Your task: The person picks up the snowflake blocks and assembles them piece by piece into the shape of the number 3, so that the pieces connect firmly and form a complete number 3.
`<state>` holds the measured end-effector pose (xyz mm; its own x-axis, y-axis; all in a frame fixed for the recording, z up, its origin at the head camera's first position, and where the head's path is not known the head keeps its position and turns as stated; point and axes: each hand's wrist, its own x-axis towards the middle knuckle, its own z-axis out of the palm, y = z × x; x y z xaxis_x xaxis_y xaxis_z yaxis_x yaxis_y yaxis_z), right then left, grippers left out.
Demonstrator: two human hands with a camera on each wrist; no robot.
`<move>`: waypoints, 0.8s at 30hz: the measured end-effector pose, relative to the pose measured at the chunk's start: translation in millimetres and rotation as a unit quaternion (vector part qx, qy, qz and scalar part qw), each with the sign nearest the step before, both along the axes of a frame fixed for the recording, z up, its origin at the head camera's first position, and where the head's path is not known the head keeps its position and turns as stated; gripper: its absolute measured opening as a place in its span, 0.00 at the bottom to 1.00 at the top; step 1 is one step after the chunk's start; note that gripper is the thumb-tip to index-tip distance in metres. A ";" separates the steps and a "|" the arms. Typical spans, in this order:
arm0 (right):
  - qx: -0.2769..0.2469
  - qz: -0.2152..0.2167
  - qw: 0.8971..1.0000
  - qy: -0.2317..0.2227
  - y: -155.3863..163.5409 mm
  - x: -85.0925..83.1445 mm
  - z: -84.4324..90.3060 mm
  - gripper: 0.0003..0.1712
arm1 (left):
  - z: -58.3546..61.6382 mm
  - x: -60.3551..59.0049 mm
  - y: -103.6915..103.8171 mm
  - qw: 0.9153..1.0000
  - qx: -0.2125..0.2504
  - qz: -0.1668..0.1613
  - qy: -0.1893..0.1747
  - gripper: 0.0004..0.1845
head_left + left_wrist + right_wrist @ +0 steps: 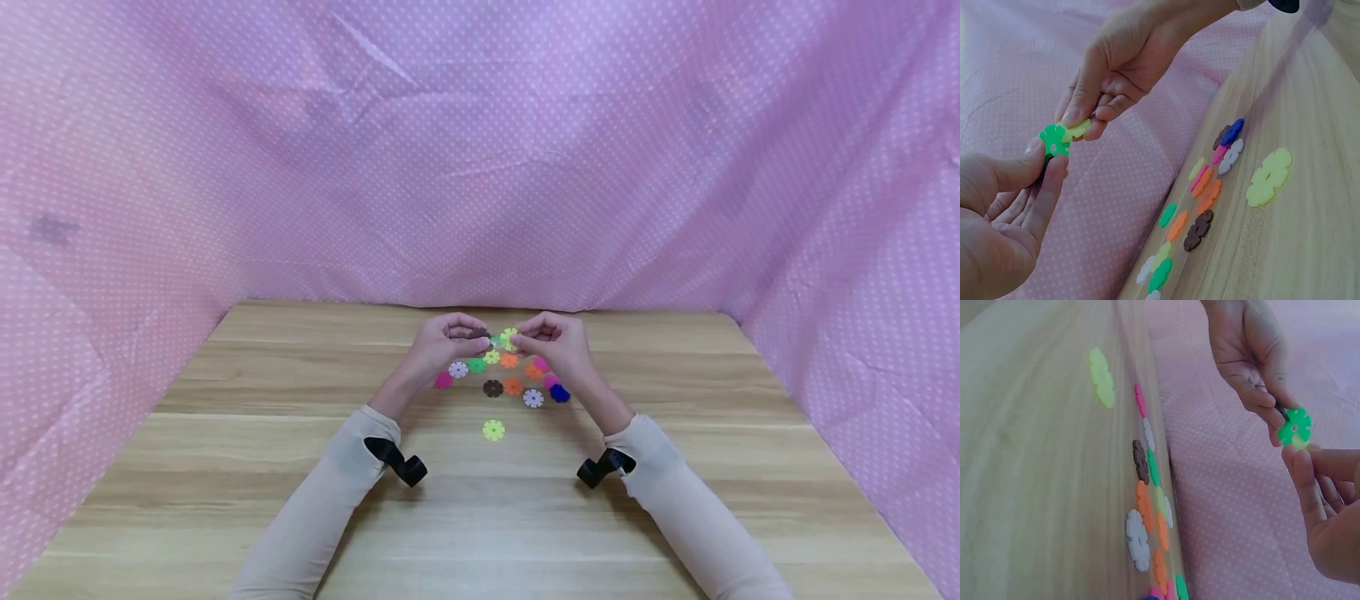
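Evidently both hands are busy in the head view: near the centre of the frame, the left hand [438, 346] pinches a dark brown notched disc [477, 333] and the right hand [561, 343] pinches a yellow notched disc [509, 339], thumbs meeting fingertips, with loose discs [513, 387] just below on the wood-grain tabletop [487, 533]. A lone yellow disc [493, 430] lies lower in the frame. In the left wrist view, at the left of the frame, a green notched disc [1054, 134] sits between the two held pieces, touching both; how deeply the slots engage cannot be told. A crooked push or a slack pinch could, I judge, pop the pieces apart and drop one. In the right wrist view, at the right of the frame, the green notched disc looks bright, thin and flat, with slots round its rim and a small central hole.
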<state>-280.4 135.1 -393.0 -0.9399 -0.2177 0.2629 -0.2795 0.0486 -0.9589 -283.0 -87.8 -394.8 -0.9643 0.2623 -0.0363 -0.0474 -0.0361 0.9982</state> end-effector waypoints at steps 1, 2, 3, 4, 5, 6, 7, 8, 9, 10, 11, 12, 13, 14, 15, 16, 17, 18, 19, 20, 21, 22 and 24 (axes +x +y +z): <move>-0.005 0.000 1.000 0.003 -0.2 0.4 -0.5 0.11 | 0.3 0.9 0.3 1.000 -0.002 -0.001 0.001 0.14; -0.008 0.000 1.000 0.005 -0.4 0.7 -0.7 0.11 | 0.1 0.9 0.0 1.000 -0.005 -0.004 0.004 0.13; -0.010 0.000 1.000 0.006 -0.6 0.9 -0.7 0.11 | -0.1 0.6 -0.6 1.000 -0.008 -0.011 0.008 0.13; -0.012 0.000 1.000 0.006 -1.0 1.2 -0.3 0.11 | 0.1 0.7 -1.4 1.000 -0.016 -0.021 0.012 0.14; -0.011 0.000 1.000 0.005 -1.3 1.4 0.2 0.12 | 0.4 0.8 -2.4 0.999 -0.026 -0.035 0.017 0.15; -0.009 0.000 1.000 0.004 -1.5 1.1 0.6 0.11 | 0.9 0.9 -3.9 0.998 -0.037 -0.051 0.023 0.16; -0.002 0.002 1.000 0.002 -1.6 0.9 1.3 0.11 | 1.5 0.8 -5.5 0.996 -0.046 -0.068 0.030 0.17; 0.006 0.006 1.000 0.000 -1.8 0.6 2.0 0.12 | 2.0 0.7 -7.5 0.994 -0.054 -0.087 0.037 0.18; 0.014 0.010 1.000 -0.003 -2.1 0.4 2.7 0.12 | 2.8 0.8 -9.3 0.992 -0.061 -0.104 0.042 0.19; 0.025 0.015 1.000 -0.006 -2.0 0.3 3.2 0.12 | 3.3 0.9 -10.8 0.989 -0.068 -0.119 0.047 0.20; 0.034 0.021 0.999 -0.009 -1.9 0.2 3.6 0.12 | 3.3 0.5 -12.3 0.987 -0.072 -0.132 0.050 0.20; 0.042 0.026 0.999 -0.013 -1.8 0.0 3.8 0.11 | 3.3 0.1 -13.5 0.986 -0.077 -0.141 0.052 0.20; 0.049 0.031 0.998 -0.016 -1.8 -0.2 4.1 0.11 | 3.0 -0.4 -14.5 0.984 -0.082 -0.148 0.053 0.20; 0.053 0.035 0.998 -0.019 -1.9 -0.5 4.4 0.11 | 2.9 -0.7 -15.1 0.983 -0.088 -0.153 0.052 0.20; 0.056 0.039 0.997 -0.020 -2.0 -0.9 4.7 0.11 | 2.7 -1.0 -15.3 0.982 -0.095 -0.156 0.050 0.20; 0.059 0.043 0.997 -0.020 -2.1 -1.3 5.2 0.11 | 2.3 -1.4 -15.2 0.981 -0.098 -0.158 0.047 0.20; 0.061 0.046 0.997 -0.021 -2.3 -1.9 5.6 0.11 | 2.0 -2.0 -14.9 0.981 -0.100 -0.159 0.043 0.20; 0.063 0.050 0.996 -0.023 -2.2 -2.1 6.2 0.11 | 2.2 -2.0 -14.5 0.981 -0.100 -0.160 0.036 0.20; 0.067 0.053 0.996 -0.023 -2.1 -2.5 6.4 0.11 | 2.5 -2.0 -14.3 0.982 -0.099 -0.160 0.030 0.20; 0.073 0.055 0.995 -0.025 -1.6 -2.6 6.5 0.11 | 3.0 -2.0 -14.0 0.982 -0.098 -0.161 0.023 0.20; 0.080 0.058 0.995 -0.030 -0.8 -2.5 6.2 0.12 | 3.1 -2.4 -14.0 0.982 -0.100 -0.161 0.020 0.20; 0.089 0.064 0.993 -0.034 0.2 -2.1 5.5 0.12 | 3.4 -2.9 -14.6 0.982 -0.096 -0.162 0.015 0.20; 0.116 0.078 0.989 -0.041 3.2 -1.2 2.5 0.13 | 3.9 -4.2 -16.9 0.983 -0.092 -0.157 0.011 0.20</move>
